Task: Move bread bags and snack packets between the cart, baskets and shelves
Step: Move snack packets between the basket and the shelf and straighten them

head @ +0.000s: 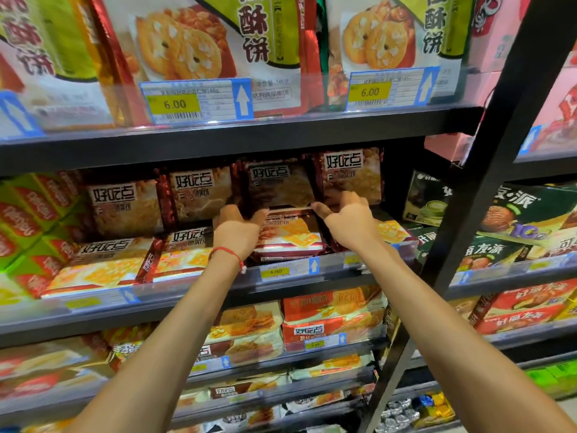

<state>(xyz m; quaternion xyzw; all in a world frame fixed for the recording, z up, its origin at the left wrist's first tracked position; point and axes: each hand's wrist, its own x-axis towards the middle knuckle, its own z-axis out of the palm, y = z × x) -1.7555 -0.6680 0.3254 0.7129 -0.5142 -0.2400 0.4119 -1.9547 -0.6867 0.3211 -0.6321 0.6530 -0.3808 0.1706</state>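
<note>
Snack packet (279,185), brown and red and printed "好吃点", stood upright in the back row of the middle shelf (296,284), directly between the hands. The left hand (239,228) gripped its lower left corner and the right hand (351,221) pinched its lower right corner. Whether it was going in or coming out could not be told. 3 matching upright packets flanked it, and flat packets (287,239) of the same brand lay just beneath the hands, so this row looked nearly full. No cart or basket was in view, so most of the task could not be judged. Above the hands, 2 yellow price labels (175,104) read "6.00"; the label just below them was too blurred to read.
</note>
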